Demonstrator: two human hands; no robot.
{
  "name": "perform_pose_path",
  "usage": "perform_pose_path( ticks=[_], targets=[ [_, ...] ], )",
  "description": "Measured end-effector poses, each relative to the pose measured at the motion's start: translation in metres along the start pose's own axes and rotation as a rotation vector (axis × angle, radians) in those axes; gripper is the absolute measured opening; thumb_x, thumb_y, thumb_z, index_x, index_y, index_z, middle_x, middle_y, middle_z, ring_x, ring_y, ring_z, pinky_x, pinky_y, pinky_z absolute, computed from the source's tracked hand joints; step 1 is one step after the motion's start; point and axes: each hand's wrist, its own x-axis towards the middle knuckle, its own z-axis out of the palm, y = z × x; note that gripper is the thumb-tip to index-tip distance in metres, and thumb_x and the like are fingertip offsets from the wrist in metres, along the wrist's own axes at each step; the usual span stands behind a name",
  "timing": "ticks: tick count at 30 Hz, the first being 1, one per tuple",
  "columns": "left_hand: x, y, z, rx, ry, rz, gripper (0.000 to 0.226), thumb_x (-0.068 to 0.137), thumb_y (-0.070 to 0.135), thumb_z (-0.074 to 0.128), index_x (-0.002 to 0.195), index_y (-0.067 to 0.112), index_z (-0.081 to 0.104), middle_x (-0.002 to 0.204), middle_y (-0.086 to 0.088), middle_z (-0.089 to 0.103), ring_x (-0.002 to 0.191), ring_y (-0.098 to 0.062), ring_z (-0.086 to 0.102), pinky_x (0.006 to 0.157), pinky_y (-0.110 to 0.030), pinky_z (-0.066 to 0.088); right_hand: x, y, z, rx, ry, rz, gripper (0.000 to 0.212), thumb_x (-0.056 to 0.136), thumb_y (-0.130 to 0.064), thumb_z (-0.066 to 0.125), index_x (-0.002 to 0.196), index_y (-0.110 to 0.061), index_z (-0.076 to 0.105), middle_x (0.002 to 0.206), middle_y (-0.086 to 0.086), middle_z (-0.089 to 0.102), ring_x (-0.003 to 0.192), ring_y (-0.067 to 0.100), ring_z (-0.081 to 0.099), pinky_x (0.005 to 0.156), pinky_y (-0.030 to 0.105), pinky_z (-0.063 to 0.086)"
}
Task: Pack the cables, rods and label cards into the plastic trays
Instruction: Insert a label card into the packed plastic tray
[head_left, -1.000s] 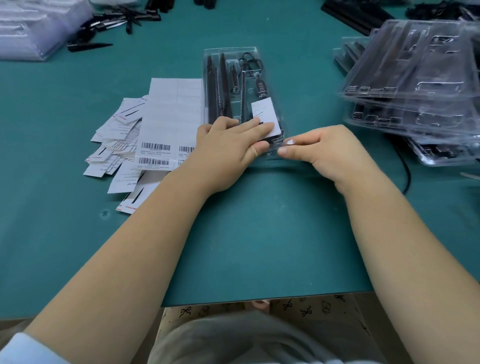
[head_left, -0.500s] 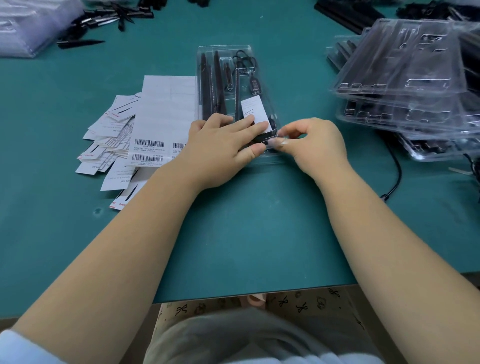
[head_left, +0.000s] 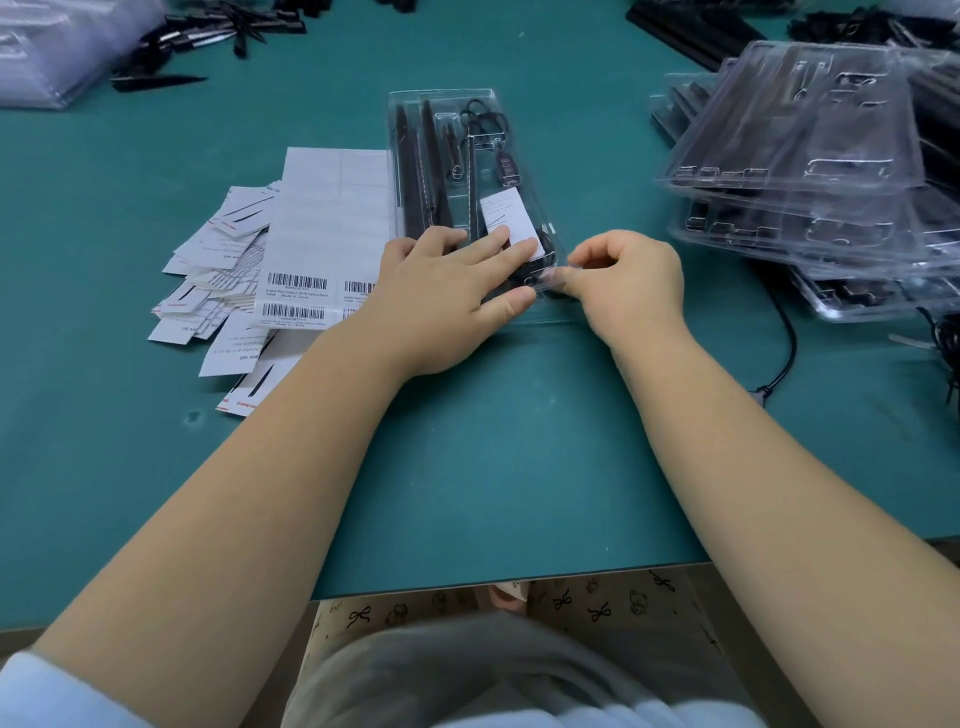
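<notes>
**Two hands at the near end of a filled plastic tray**

A clear plastic tray (head_left: 447, 104) lies lengthwise in the upper centre of the frame on a green table (head_left: 493, 441). Its long slots hold black rods (head_left: 410, 171), a coiled cable (head_left: 480, 117) sits at its far end, and a white label card (head_left: 506, 215) lies in its near right part. The left hand (head_left: 441, 296) rests flat on the tray's near end, fingers straight, fingertips touching the card's lower edge. The right hand (head_left: 631, 283), just right of it, has its fingers curled and pinches the tray's near right corner between thumb and forefinger. Left of the tray, touching its side, lies a sheet of barcode labels (head_left: 327, 228) over a loose spread of label cards (head_left: 218, 275). A stack of trays (head_left: 810, 171) fills the upper right of the frame. Loose black rods (head_left: 208, 31) lie at the upper left beside clear bags (head_left: 57, 47). A black cord (head_left: 787, 343) trails across the table at right.
</notes>
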Motion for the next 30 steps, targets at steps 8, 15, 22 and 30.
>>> perform_pose_path(
  ticks=[8, 15, 22, 30],
  targets=[
    [0.000, -0.001, -0.001, 0.011, -0.001, 0.001, 0.053, 0.096, 0.060, 0.018, 0.147, 0.047, 0.017, 0.156, 0.020, 0.020, 0.135, -0.017, 0.021, 0.100, -0.031, 0.007, -0.002, -0.003, -0.002, -0.079, -0.116, -0.039, 0.012, 0.083, -0.032, 0.069, 0.093, -0.030, 0.076, 0.097, -0.005, 0.069, 0.093, 0.017, 0.063, 0.084, 0.033, 0.051],
    [-0.001, 0.001, -0.002, 0.025, -0.026, -0.012, 0.056, 0.093, 0.063, 0.018, 0.147, 0.048, 0.015, 0.157, 0.020, 0.016, 0.139, -0.018, 0.018, 0.104, -0.035, 0.010, 0.002, -0.008, -0.030, 0.048, -0.448, -0.010, 0.039, 0.087, -0.005, 0.048, 0.102, -0.033, 0.072, 0.086, -0.028, 0.057, 0.081, -0.014, 0.052, 0.068, -0.001, 0.034],
    [0.001, 0.003, 0.000, 0.109, -0.019, -0.012, 0.059, 0.091, 0.066, 0.024, 0.147, 0.047, 0.017, 0.157, 0.018, 0.016, 0.139, -0.021, 0.018, 0.106, -0.039, 0.012, -0.008, -0.006, -0.016, -0.010, -0.191, -0.063, 0.050, 0.082, -0.008, 0.051, 0.124, -0.035, 0.050, 0.110, -0.007, 0.063, 0.089, 0.009, 0.058, 0.079, 0.014, 0.044],
    [-0.001, 0.002, 0.001, 0.107, -0.014, 0.008, 0.062, 0.090, 0.068, 0.023, 0.148, 0.046, 0.015, 0.158, 0.016, 0.014, 0.141, -0.022, 0.016, 0.107, -0.040, 0.012, -0.005, -0.005, -0.019, -0.318, -0.253, -0.083, 0.032, 0.081, -0.050, 0.064, 0.088, -0.020, 0.056, 0.075, -0.011, 0.052, 0.071, 0.009, 0.050, 0.059, 0.026, 0.035]
  ],
)
